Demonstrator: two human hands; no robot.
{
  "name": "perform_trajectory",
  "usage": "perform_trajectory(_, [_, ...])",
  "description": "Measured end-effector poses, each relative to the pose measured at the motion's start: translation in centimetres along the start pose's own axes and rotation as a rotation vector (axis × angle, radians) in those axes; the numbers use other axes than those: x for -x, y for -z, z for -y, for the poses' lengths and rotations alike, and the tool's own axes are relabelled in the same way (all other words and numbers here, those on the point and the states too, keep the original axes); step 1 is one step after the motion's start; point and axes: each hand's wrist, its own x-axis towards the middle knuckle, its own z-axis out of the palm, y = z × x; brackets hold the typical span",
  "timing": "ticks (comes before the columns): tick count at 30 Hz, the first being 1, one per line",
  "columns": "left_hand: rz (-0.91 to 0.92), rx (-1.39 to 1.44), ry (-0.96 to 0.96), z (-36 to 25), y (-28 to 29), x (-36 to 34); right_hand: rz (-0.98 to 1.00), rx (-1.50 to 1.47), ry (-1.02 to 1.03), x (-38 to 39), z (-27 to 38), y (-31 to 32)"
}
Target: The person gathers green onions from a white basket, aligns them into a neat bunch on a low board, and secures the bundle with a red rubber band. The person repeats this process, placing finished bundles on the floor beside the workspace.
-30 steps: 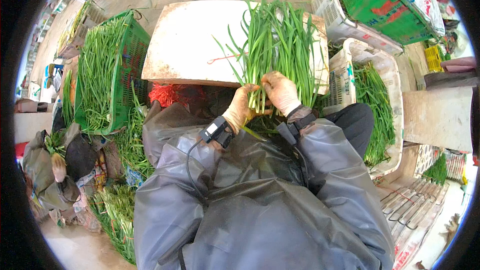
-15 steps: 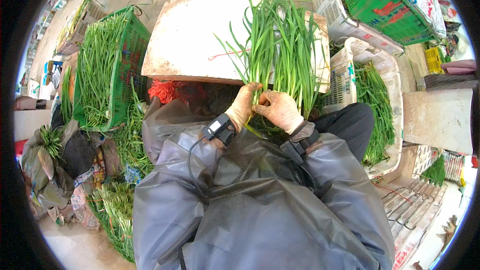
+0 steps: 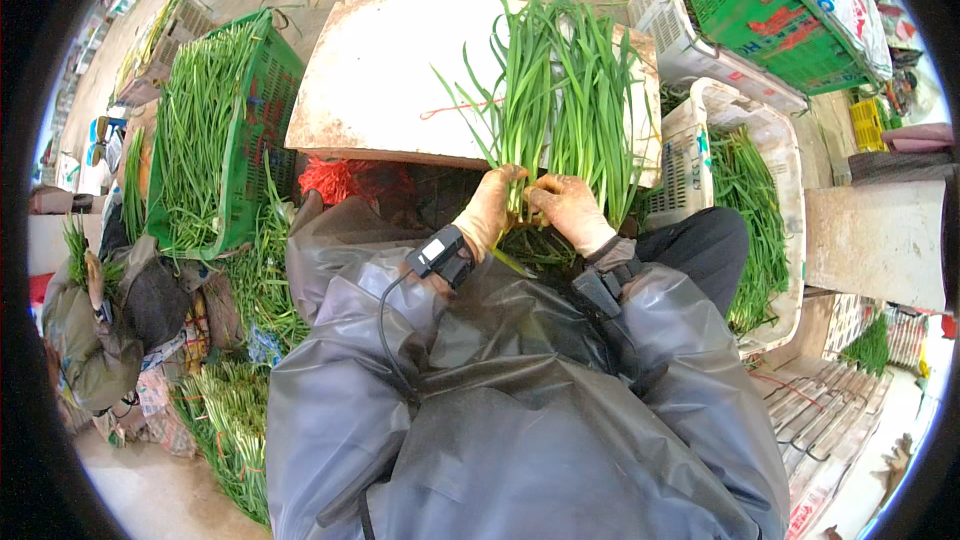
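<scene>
A spread of long, flat-leaved garlic chives [image 3: 570, 90] lies on the right part of a white board [image 3: 400, 70], with the pale stem ends over its near edge. My left hand [image 3: 488, 208], in a pale, stained glove, is closed around stem ends on the left side of the spread. Just to its right, my gloved right hand [image 3: 575, 212] has its fingers bent and pinched on stem ends, a small gap from the left. A thin red tie [image 3: 445, 112] lies on the board left of the leaves.
Green crate [image 3: 245, 140] full of chives stands left; a white crate [image 3: 790, 200] with more is right. Red plastic strands [image 3: 328, 180] hang under the board. Chive bundles [image 3: 225, 420] lie lower left. At far left, a co-worker's hand [image 3: 95, 280] holds a small bunch.
My right hand has shifted slightly right, widening the gap from my left hand, which stays nearly in place. The co-worker's bunch at far left has moved left and upward.
</scene>
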Motion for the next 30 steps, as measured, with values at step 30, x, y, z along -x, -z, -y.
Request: perform_trajectory(30, [0.093,0.028,-0.006,-0.6,0.6,-0.4,0.126,0.48,0.151,2.9,0.3,5.6])
